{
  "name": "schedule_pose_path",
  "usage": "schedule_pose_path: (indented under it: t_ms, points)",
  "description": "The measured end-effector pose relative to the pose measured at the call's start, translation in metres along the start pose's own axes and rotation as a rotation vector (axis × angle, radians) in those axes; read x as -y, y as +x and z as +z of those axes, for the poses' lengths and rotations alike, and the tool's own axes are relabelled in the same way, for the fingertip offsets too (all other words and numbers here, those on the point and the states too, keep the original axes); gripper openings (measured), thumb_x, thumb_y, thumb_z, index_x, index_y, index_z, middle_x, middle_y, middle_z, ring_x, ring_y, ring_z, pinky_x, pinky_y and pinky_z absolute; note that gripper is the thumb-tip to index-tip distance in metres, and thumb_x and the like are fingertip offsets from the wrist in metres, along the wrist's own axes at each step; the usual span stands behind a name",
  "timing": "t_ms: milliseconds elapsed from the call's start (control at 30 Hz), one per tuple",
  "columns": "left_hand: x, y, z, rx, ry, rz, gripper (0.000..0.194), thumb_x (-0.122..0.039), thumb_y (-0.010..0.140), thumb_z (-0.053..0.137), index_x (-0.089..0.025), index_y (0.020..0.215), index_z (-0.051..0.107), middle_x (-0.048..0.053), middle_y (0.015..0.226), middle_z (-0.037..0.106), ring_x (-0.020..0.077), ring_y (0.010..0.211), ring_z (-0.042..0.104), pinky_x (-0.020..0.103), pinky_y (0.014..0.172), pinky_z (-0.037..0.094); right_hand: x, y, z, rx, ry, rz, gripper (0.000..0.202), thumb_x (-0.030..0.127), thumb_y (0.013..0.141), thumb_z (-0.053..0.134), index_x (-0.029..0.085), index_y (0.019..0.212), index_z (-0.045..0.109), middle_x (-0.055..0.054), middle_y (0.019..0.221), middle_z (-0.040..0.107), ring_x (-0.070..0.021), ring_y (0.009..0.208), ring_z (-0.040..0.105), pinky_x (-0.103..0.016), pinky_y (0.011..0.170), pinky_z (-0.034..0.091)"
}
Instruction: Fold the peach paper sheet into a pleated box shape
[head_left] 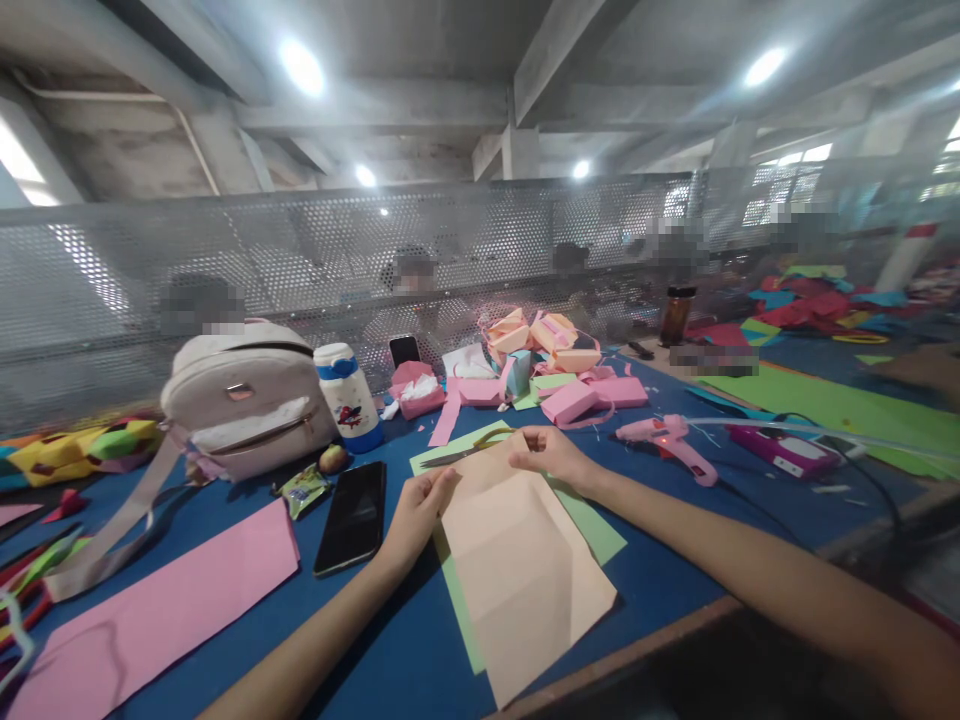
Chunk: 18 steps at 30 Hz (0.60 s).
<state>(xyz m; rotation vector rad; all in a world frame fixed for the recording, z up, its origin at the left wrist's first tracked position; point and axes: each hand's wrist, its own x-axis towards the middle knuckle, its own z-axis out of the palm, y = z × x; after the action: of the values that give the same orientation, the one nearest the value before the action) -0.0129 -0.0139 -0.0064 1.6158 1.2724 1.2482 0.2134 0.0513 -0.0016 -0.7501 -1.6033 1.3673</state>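
Head view: no readable lettering. Small metal plate on the backpack, too small to read; picture print on the white-and-blue bottle, which touches or nearly touches the pack. Peach paper sheet: matte, creased, lying over green paper on the blue bench. Left hand: grip narrow, fingertips closed on the peach sheet's upper left edge. Right hand: fingers curled at the sheet's top, by the scissors; can't tell exactly what that grip holds. Glossy black phone flat left of the left hand. Pink plastic glue gun right of the right hand. Smooth pink paper at left. Perforated metal screen behind.
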Motion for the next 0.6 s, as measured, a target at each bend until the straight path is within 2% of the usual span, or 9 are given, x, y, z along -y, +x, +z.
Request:
schedule_pose_path:
  t_ms: [133, 233, 367, 467, 600]
  points:
    - [-0.001, 0.0, 0.002, 0.014, 0.001, 0.029, 0.061, -0.075, 0.075, 0.056, -0.015, 0.064, 0.057, -0.009, 0.051, 0.023, 0.0079, 0.048, 0.018, 0.022, 0.046, 0.014, -0.001, 0.003, -0.003, -0.008, -0.009, 0.01, 0.048, 0.051, 0.051, 0.088, 0.016, 0.063, 0.057, 0.002, 0.065, 0.058, -0.0126, 0.063, 0.051, -0.026, 0.063, 0.04]
    - [-0.002, 0.001, 0.002, 0.048, -0.001, 0.041, 0.066, -0.073, 0.077, 0.057, -0.01, 0.088, 0.068, -0.009, 0.051, 0.026, 0.0083, 0.048, 0.021, 0.022, 0.046, 0.015, -0.004, 0.006, -0.007, -0.027, -0.014, 0.034, 0.048, 0.054, 0.054, 0.086, 0.015, 0.066, 0.062, 0.001, 0.066, 0.061, -0.0125, 0.062, 0.052, -0.026, 0.061, 0.038]
    - [-0.002, 0.002, 0.001, 0.108, 0.003, 0.045, 0.073, -0.069, 0.08, 0.056, -0.005, 0.111, 0.069, -0.009, 0.05, 0.027, 0.0085, 0.047, 0.022, 0.021, 0.046, 0.016, -0.008, 0.007, -0.01, -0.057, -0.032, 0.053, 0.05, 0.06, 0.059, 0.081, 0.014, 0.075, 0.069, 0.002, 0.062, 0.06, -0.0107, 0.056, 0.048, -0.024, 0.056, 0.034]
    - [-0.003, 0.002, 0.0, 0.135, 0.008, 0.05, 0.074, -0.068, 0.081, 0.055, -0.004, 0.116, 0.069, -0.009, 0.049, 0.026, 0.0086, 0.046, 0.022, 0.021, 0.046, 0.018, -0.009, 0.007, -0.012, -0.056, -0.043, 0.065, 0.052, 0.064, 0.064, 0.076, 0.013, 0.077, 0.072, 0.002, 0.058, 0.058, -0.0096, 0.052, 0.044, -0.024, 0.053, 0.032]
    - [-0.005, 0.001, -0.001, 0.143, 0.017, 0.054, 0.072, -0.066, 0.082, 0.055, -0.005, 0.117, 0.069, -0.009, 0.049, 0.026, 0.009, 0.047, 0.023, 0.021, 0.046, 0.02, -0.01, 0.009, -0.014, -0.067, -0.054, 0.06, 0.051, 0.063, 0.064, 0.077, 0.014, 0.077, 0.073, 0.002, 0.058, 0.057, -0.0099, 0.052, 0.044, -0.024, 0.053, 0.033]
